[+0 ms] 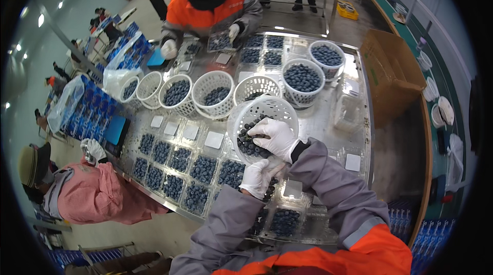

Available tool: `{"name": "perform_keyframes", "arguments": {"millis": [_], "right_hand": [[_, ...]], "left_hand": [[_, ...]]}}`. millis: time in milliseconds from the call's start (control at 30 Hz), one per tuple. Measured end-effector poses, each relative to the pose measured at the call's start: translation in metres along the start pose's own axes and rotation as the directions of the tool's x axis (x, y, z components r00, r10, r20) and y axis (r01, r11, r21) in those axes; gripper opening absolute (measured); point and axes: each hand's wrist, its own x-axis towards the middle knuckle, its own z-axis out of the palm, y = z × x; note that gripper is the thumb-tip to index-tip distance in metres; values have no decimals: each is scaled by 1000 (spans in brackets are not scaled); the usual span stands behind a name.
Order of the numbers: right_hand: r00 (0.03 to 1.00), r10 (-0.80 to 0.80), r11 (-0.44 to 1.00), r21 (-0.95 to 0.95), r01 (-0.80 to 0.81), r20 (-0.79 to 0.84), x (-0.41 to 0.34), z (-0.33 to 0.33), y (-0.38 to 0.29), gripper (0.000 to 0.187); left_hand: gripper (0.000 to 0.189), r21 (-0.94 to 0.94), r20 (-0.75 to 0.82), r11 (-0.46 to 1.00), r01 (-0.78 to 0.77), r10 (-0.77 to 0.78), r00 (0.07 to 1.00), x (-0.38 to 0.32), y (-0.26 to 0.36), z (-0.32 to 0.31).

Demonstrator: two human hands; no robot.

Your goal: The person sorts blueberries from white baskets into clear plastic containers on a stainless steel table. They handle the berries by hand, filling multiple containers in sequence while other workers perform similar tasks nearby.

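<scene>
A white perforated plastic basket [287, 109] tilts toward me above the clamshell trays, with blueberries [248, 136] gathered at its lower side. My left hand [257, 178], in a white glove, grips the near lower rim; its fingertips are partly hidden. My right hand [275, 138], gloved too, reaches inside, thumb and fingers bent among the berries. Whether it grips any is unclear. Below my left hand, more blueberries [270, 190] show in a clear plastic tray. Filled clamshell trays [203, 169] stand in rows to the left, and another filled tray [285, 222] sits close to me.
More berry baskets [213, 94] line the table's middle. Stacked clear containers [348, 111] stand at the right by the metal table edge [366, 120], with a cardboard box [389, 78] beyond. One co-worker [212, 5] works opposite; another [84, 186] is at the left, near a blue-topped scale [115, 130].
</scene>
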Motion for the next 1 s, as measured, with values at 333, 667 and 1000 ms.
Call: {"name": "perform_keyframes", "arguments": {"millis": [333, 667, 1000], "right_hand": [[929, 340, 873, 318, -370, 146, 67, 36, -26, 36], [965, 182, 981, 108, -164, -188, 117, -32, -11, 36], [940, 52, 782, -599, 172, 337, 125, 125, -30, 23]], "left_hand": [[10, -275, -33, 960, 44, -55, 998, 4, 71, -49], [10, -250, -36, 967, -40, 32, 999, 2, 95, -82], [29, -75, -127, 997, -22, 13, 992, 10, 84, -85]]}}
